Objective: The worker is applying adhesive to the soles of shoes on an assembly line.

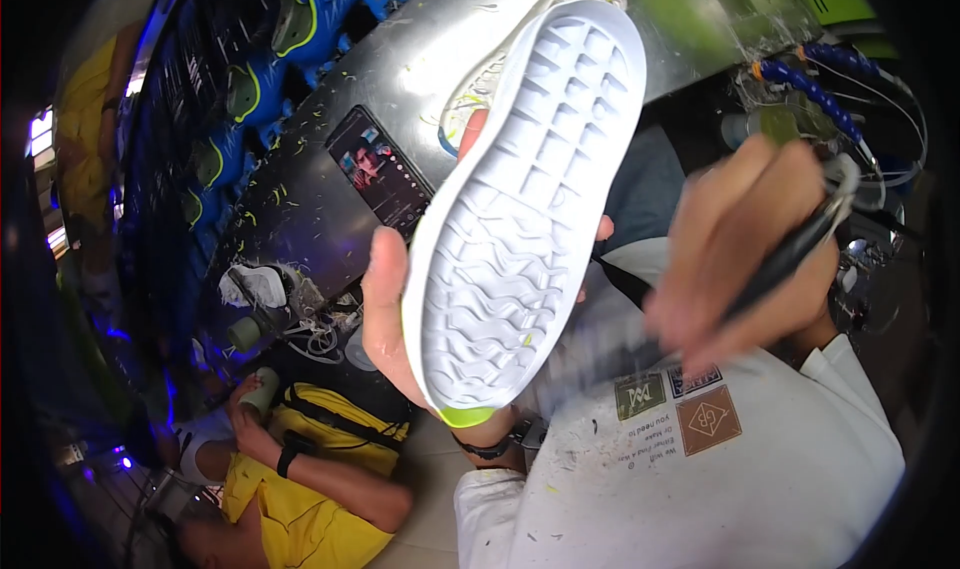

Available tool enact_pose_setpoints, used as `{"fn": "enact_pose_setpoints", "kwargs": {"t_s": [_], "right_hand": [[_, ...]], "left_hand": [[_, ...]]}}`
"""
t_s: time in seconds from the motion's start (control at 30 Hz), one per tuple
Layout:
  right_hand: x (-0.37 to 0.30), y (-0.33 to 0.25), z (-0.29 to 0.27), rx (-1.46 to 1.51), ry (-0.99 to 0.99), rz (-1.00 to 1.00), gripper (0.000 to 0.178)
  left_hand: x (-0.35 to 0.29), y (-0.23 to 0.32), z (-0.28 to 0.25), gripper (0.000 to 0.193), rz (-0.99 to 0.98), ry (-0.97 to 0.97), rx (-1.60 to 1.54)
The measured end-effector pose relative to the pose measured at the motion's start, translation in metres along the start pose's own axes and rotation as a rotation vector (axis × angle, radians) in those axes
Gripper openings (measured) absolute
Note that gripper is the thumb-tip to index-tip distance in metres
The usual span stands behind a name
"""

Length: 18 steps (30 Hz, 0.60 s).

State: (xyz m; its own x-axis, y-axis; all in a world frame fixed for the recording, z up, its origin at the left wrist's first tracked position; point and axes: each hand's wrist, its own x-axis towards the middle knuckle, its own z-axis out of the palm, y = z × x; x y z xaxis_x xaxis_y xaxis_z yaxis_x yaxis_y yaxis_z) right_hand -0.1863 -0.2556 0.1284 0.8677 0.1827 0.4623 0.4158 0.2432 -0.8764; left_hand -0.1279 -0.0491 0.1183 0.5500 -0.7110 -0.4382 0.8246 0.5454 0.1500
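Note:
A white shoe sole [515, 209] is held up by my left hand [385, 289], its thumb along the left edge and its other fingers behind. The side facing me has a square grid at the far end and wavy ribs toward the near end. A yellow-green patch marks the near tip. My right hand [750, 239], smeared by motion, is closed round a dark, slim-handled tool [775, 269] to the right of the sole. What the tool's working end looks like is lost in blur. Behind the sole, another pale sole [475, 94] lies on the metal table.
A phone [375, 164] with its screen lit lies on the metal table [415, 64], among yellow-green scraps. Blue shoe pieces [300, 19] line a rack at left. A person in yellow [300, 499] sits at lower left. Blue coiled hoses [815, 94] hang at right.

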Motion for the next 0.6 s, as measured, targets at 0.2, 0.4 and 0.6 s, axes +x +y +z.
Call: {"fn": "enact_pose_setpoints", "kwargs": {"t_s": [0.2,0.4,0.6], "right_hand": [[-0.017,-0.008,0.035,-0.219,-0.014,0.172,0.023],[-0.015,0.001,0.043,0.056,0.082,0.112,0.024],[-0.009,-0.008,0.056,0.045,0.048,0.327,0.029]], "left_hand": [[0.001,0.005,-0.004,0.087,-0.056,-0.148,0.025],[-0.005,0.001,0.001,0.084,-0.048,-0.100,0.004],[-0.011,0.003,-0.006,0.082,-0.039,-0.121,-0.006]]}}
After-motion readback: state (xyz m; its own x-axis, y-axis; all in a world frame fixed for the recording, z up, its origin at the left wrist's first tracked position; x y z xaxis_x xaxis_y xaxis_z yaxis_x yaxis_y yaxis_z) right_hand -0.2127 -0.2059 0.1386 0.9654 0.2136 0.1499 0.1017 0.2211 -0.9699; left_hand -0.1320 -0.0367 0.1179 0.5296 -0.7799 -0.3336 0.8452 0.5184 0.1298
